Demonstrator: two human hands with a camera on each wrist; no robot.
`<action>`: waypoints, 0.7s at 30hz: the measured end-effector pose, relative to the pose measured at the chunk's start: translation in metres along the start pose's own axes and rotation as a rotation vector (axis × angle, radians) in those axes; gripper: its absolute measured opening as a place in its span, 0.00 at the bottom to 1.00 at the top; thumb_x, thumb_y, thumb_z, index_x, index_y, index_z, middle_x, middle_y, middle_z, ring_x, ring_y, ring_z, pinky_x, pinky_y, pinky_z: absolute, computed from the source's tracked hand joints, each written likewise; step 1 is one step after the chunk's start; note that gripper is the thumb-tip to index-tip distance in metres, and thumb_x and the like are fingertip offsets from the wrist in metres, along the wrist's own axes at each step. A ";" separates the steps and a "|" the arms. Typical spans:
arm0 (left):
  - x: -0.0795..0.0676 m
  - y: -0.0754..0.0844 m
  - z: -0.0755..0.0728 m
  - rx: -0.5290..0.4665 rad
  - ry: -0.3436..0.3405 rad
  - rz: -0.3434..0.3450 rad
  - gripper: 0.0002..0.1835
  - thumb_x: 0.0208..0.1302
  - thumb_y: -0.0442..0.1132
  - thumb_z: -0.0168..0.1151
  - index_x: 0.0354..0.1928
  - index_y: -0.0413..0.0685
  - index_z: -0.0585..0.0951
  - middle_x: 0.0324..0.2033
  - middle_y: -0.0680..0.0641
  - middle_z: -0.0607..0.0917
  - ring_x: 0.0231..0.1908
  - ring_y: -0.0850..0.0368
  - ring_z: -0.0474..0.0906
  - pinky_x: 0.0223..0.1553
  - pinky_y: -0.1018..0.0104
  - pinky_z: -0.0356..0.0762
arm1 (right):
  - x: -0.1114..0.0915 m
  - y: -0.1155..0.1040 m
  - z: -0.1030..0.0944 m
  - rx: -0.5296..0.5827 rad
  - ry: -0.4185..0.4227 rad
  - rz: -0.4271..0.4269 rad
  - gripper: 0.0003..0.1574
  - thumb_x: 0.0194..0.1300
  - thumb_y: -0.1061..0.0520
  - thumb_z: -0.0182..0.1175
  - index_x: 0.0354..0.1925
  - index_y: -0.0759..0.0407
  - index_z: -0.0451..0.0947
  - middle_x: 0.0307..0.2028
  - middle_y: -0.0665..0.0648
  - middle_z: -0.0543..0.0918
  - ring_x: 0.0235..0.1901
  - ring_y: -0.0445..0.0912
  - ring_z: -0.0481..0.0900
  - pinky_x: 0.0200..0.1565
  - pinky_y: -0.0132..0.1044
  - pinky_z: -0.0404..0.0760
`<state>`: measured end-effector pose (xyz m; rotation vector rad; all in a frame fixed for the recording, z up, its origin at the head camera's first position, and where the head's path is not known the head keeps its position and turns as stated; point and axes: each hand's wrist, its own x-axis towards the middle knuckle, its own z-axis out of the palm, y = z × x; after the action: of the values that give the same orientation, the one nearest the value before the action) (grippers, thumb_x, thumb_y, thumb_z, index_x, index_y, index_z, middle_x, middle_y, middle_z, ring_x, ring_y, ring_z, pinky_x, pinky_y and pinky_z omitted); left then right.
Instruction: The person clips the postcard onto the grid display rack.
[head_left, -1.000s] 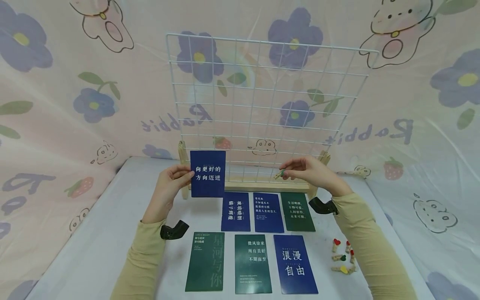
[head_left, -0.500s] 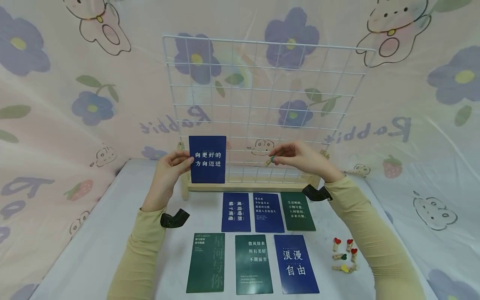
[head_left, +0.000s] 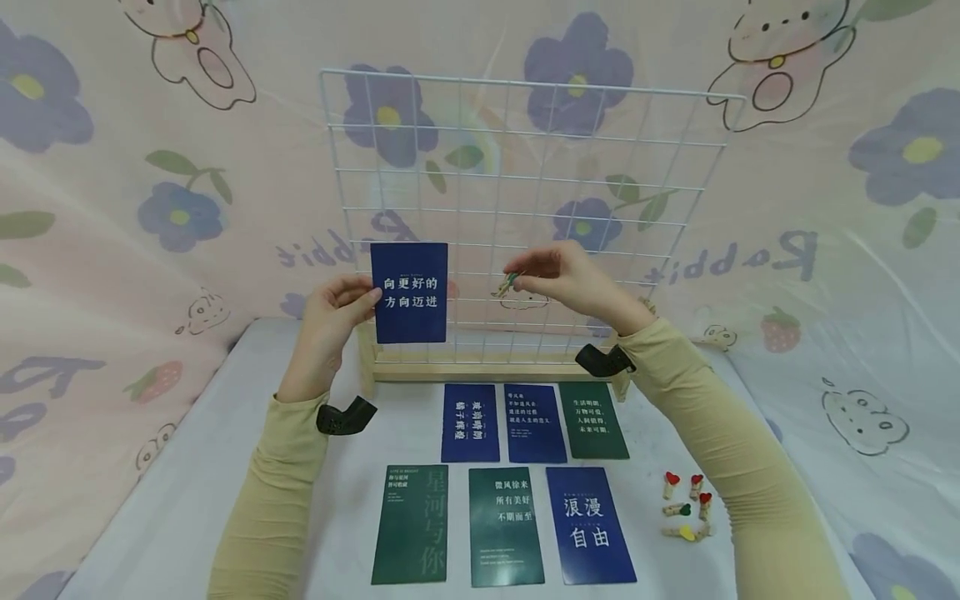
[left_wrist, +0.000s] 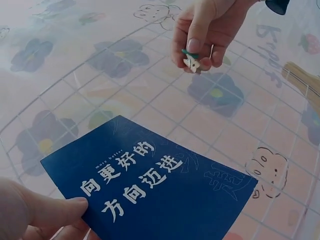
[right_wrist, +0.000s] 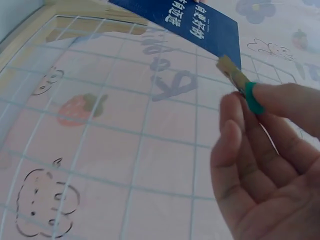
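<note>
My left hand (head_left: 326, 325) pinches a dark blue card (head_left: 409, 321) by its left edge, thumb in front. The card is upright with white characters, in front of the lower left of a white wire grid (head_left: 480, 193). To the right of the card, my right hand (head_left: 573, 279) pinches a small wooden clothespin (head_left: 504, 285) with a green decoration between thumb and fingers. In the right wrist view the clothespin (right_wrist: 232, 72) points toward the card, its bare wooden end overlapping the card's edge there. The left fingers behind the card are partly hidden.
The grid stands in a wooden base (head_left: 472, 372). On the white table before it lie several green and blue cards, among them a green card (head_left: 409, 525) and a blue card (head_left: 591, 525). Several clothespins with heart decorations, one a yellow heart (head_left: 686, 532), lie at the right.
Both hands have risen in front of the grid, carrying the blue card and the clothespin. The right hand has also moved left, nearer the card.
</note>
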<state>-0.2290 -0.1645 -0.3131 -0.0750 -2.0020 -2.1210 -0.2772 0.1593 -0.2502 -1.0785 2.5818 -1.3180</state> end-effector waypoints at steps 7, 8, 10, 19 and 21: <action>0.003 0.017 0.002 0.009 0.019 0.050 0.11 0.62 0.32 0.65 0.45 0.38 0.78 0.35 0.51 0.81 0.37 0.59 0.76 0.40 0.71 0.78 | 0.019 -0.015 -0.003 0.053 0.084 -0.007 0.15 0.65 0.57 0.63 0.49 0.61 0.81 0.42 0.56 0.85 0.41 0.49 0.82 0.46 0.41 0.80; 0.004 0.019 0.002 0.004 0.024 0.052 0.11 0.62 0.32 0.65 0.45 0.38 0.78 0.35 0.50 0.80 0.37 0.59 0.76 0.40 0.71 0.78 | 0.022 -0.017 -0.004 0.058 0.092 -0.009 0.15 0.65 0.57 0.63 0.49 0.61 0.81 0.42 0.56 0.85 0.41 0.49 0.82 0.46 0.41 0.79; 0.005 0.024 0.003 -0.007 0.032 0.053 0.10 0.62 0.32 0.65 0.44 0.38 0.78 0.35 0.50 0.80 0.36 0.59 0.76 0.40 0.71 0.78 | 0.027 -0.020 -0.005 0.064 0.105 -0.008 0.16 0.65 0.56 0.63 0.50 0.61 0.81 0.42 0.56 0.85 0.42 0.48 0.82 0.47 0.41 0.79; 0.022 0.034 0.003 -0.030 0.070 0.053 0.09 0.61 0.31 0.65 0.43 0.42 0.79 0.34 0.51 0.79 0.36 0.60 0.75 0.40 0.72 0.77 | 0.047 -0.033 -0.010 0.119 0.166 -0.009 0.21 0.63 0.54 0.65 0.52 0.63 0.79 0.41 0.55 0.84 0.43 0.50 0.80 0.48 0.40 0.77; 0.025 0.035 0.003 -0.026 0.079 0.052 0.09 0.61 0.30 0.65 0.43 0.42 0.79 0.34 0.51 0.80 0.36 0.60 0.76 0.40 0.72 0.77 | 0.049 -0.034 -0.009 0.129 0.170 -0.008 0.21 0.62 0.54 0.66 0.51 0.65 0.79 0.41 0.54 0.84 0.44 0.53 0.80 0.48 0.39 0.77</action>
<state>-0.2472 -0.1668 -0.2736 -0.0462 -1.9072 -2.0846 -0.2985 0.1227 -0.2067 -0.9972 2.5649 -1.6201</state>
